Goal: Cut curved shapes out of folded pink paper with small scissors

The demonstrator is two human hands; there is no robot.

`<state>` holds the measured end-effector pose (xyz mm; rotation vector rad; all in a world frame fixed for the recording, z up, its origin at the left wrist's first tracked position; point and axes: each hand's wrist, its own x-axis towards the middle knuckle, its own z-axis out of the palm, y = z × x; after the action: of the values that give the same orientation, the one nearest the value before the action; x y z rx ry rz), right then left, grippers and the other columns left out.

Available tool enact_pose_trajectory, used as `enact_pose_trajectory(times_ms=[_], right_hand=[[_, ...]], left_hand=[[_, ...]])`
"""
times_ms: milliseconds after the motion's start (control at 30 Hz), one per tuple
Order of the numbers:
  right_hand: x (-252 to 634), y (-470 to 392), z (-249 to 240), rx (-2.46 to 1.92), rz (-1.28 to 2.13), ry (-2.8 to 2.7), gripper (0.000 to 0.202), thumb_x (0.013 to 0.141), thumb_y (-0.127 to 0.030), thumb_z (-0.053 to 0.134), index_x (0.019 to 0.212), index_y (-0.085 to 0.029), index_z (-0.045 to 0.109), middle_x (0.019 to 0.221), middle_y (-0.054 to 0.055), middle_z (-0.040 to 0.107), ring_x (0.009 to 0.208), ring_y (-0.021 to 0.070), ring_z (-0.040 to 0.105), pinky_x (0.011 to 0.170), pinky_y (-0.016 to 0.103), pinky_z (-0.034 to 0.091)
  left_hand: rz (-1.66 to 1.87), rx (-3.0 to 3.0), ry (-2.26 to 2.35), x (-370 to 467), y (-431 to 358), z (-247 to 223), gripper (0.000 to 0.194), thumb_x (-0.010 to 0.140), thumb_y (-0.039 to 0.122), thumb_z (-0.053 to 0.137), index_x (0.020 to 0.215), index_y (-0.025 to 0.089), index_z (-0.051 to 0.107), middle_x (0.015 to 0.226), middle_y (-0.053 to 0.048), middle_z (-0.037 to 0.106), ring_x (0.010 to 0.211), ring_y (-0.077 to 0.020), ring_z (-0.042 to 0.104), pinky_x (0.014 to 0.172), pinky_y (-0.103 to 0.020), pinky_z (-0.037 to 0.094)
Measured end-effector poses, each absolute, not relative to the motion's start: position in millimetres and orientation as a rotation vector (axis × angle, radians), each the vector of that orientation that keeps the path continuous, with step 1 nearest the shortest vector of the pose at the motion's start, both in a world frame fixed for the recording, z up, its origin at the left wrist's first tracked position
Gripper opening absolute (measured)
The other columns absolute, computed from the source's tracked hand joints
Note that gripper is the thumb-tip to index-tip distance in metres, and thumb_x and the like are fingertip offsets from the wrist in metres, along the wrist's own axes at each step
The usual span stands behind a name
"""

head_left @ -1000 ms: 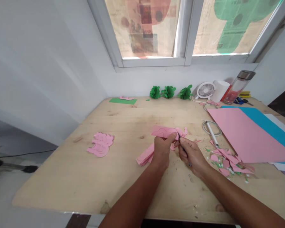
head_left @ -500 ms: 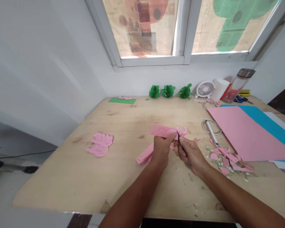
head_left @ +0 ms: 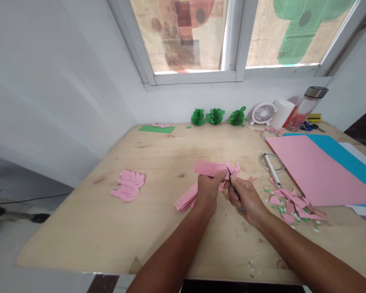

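Under both hands, here's the tabletop (head_left: 79,228); just beyond the left hand (head_left: 207,193) juts the pink paper strip (head_left: 212,167), pinched between thumb and fingers. Looks light, bendy, easily creased: best held flat near the cut edge. And the right hand (head_left: 247,197) clasps a slim dark tool (head_left: 236,191) against it.

Left hand (head_left: 208,192): bare, wrist at five o'clock from picture centre
Right hand (head_left: 247,200): bare, wrist at four o'clock
Left forearm (head_left: 174,249): bare, smooth, widening towards half past six
Right forearm (head_left: 301,253): bare, smooth, widening towards four o'clock
Nails: too small to make out
Dark patch (head_left: 240,287): six o'clock, clothing or shadow, unclear
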<state>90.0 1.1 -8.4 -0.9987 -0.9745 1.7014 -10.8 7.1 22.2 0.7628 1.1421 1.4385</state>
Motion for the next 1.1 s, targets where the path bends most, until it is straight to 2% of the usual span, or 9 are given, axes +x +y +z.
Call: enact_pose_trajectory(times_ms=[600,1100], right_hand=[[90,1,-7,-1.032,1.698,-0.97,0.037,0.076,-0.051,0.055,0.065,-0.016,0.052,0.038,-0.008,0.034,0.032,0.0042,0.021,0.035,0.021,0.01],[91,2,-6,-1.05,1.652,-1.018,0.04,0.075,-0.053,0.055,0.061,-0.015,0.052,0.038,-0.008,0.034,0.032,0.0044,0.022,0.036,0.021,0.012]], left_hand=[[1.483,0.78,1.025,-11,10,9,0.022,0.065,0.028,0.063,0.054,0.014,0.051,0.047,0.002,0.046,0.046,-0.009,0.042,0.054,-0.025,0.037],[1.423,0.836,1.17,-13,9,15,0.021,0.061,0.026,0.064,0.051,0.013,0.052,0.045,0.002,0.046,0.046,-0.0095,0.043,0.05,-0.023,0.035]])
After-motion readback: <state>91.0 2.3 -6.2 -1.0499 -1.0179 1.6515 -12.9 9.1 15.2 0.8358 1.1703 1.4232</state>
